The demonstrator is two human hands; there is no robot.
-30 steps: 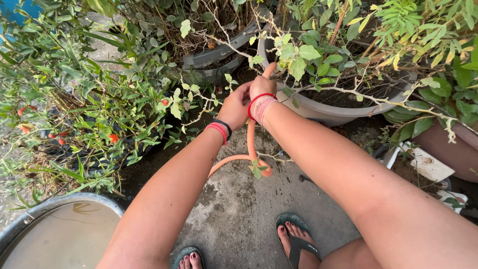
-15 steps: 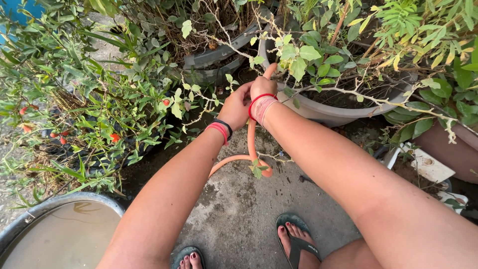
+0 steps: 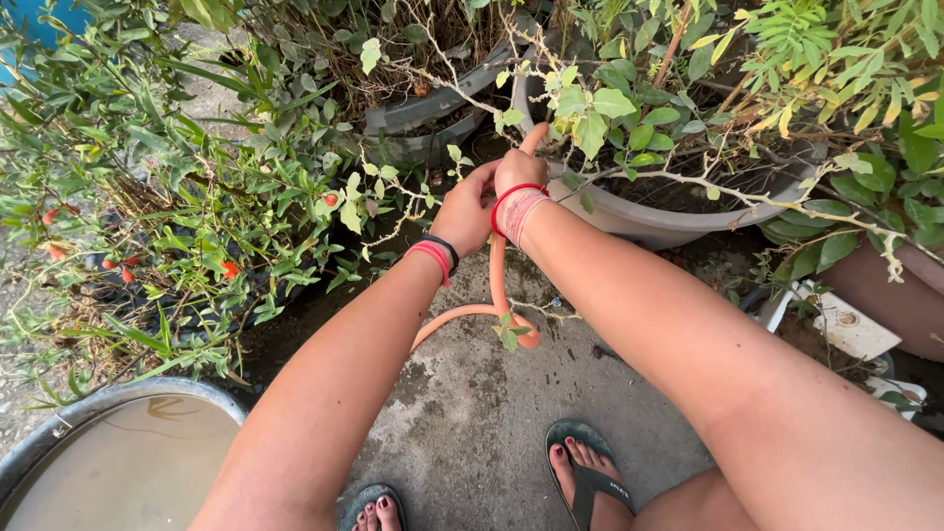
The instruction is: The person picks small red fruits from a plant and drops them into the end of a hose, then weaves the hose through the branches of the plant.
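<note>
Looking down from the head view, the person's two bare arms reach forward over a concrete floor [image 3: 472, 413] toward a crowd of potted plants along its far edge. The left hand [image 3: 464, 208], with black and pink bands at the wrist, is curled shut around the upper end of an orange hose [image 3: 497, 280]. The hose climbs between the two wrists from a loop lying on the middle of the floor, and its tip is hidden behind the fingers. The right hand [image 3: 519, 173], with red thread tied at the wrist, presses against the left one with a digit lifted straight up. It looks clenched, but whether it also grips the hose cannot be told from this angle. Both hands sit just beside the near rim of a wide grey pot [image 3: 639, 221], under its leafy branches, and a second grey pot [image 3: 433, 103] stands behind. A shrub with small red-orange fruits [image 3: 226, 267] fills the left edge of the floor, and a basin of murky water [image 3: 39, 438] sits at the near left corner. Sandalled feet [image 3: 590, 477] stand at the near edge. The work in hand appears to be holding the hose end steady at the pot's rim. Shifting it further would call for keeping the loop free of kinks and clear of the overhanging twigs.
</note>
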